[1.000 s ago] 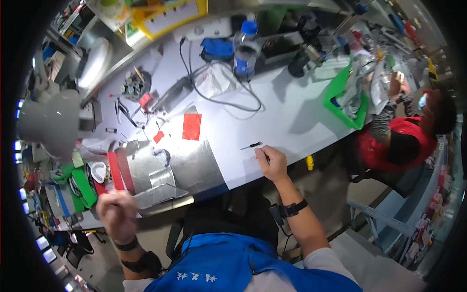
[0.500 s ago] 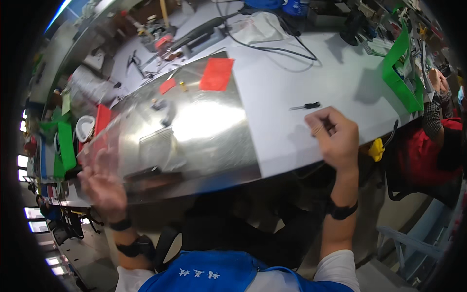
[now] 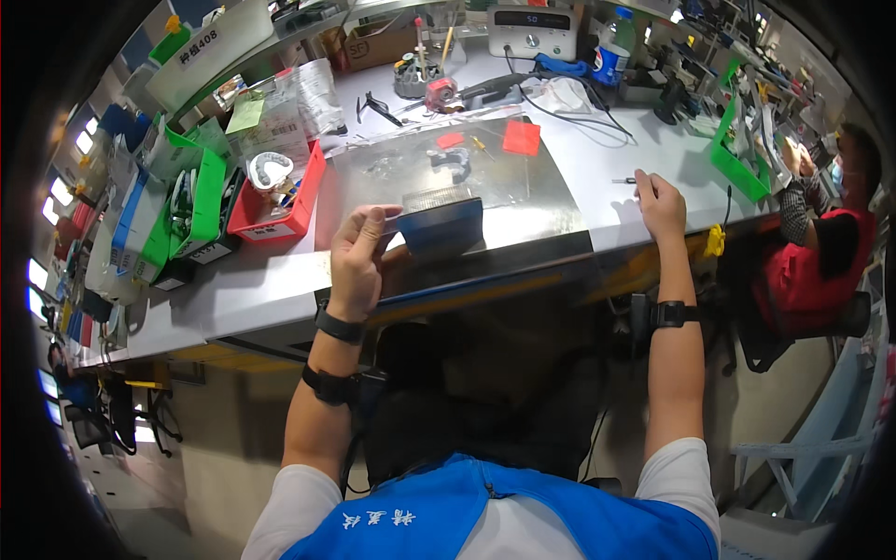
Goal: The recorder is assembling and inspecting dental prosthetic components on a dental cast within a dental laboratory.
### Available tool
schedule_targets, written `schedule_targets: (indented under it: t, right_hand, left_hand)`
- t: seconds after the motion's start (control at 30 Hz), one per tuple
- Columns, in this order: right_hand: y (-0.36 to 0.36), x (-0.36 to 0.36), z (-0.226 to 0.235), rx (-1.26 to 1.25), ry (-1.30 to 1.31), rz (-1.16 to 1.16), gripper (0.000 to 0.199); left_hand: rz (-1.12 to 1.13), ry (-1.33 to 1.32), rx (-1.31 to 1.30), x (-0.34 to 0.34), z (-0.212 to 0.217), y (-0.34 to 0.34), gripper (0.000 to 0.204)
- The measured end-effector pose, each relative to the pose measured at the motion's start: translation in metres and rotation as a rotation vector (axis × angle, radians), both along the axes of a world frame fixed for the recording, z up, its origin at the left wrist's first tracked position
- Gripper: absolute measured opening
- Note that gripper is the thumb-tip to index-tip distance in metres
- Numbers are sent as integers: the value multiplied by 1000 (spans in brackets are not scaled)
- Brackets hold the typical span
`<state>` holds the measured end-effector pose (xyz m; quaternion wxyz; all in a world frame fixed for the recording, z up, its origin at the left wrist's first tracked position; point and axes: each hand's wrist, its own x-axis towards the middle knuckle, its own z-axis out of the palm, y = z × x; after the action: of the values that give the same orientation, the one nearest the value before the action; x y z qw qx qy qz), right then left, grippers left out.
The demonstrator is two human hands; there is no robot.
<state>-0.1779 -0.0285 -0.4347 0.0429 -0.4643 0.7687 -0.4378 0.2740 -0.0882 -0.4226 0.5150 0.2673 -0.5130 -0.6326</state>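
Note:
A small dark blue box (image 3: 442,227) with a pale gridded part stands tilted over the near edge of the metal plate (image 3: 551,201). My left hand (image 3: 359,257) grips its left edge, thumb up, with some fingers partly behind it. Right of the plate, a thin small screwdriver (image 3: 624,181) with a dark handle points left. My right hand (image 3: 659,203) has its thumb and fingertips closed on the handle's right end. A grey horseshoe-shaped piece (image 3: 453,166) lies on the plate beyond the box, near a red sheet (image 3: 522,138) and a smaller red piece (image 3: 451,140).
At the left stand a red tray (image 3: 313,191) holding a white dental model (image 3: 270,171) and green bins (image 3: 207,191). A corded handpiece (image 3: 495,86), white control unit (image 3: 534,34) and bottle (image 3: 614,47) are at the back. Right are a green bin (image 3: 742,163) and a seated person (image 3: 817,252).
The view has swung left and up. My left hand has come to the dark blue box and holds its edge. My right hand has reached the screwdriver's handle, which lay apart from it before.

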Motion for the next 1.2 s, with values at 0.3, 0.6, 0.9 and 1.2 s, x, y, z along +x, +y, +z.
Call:
schedule_targets:
  t: [0.3,0.6,0.9,1.2]
  right_hand:
    - [2,-23,-22,-73,-33,59,31]
    - [-1,3,38,62,-336,305,15]
    - [-167,104,89,39,-457,821,23]
    - [-212,165,39,177,-639,987,14]
  left_hand:
    - [-25,26,36,0,-3,-3,28]
    - [-374,40,201,26,20,-25,60]
    - [-39,-264,-169,42,98,-135,40]
    - [-16,-366,-6,-47,28,-172,19]
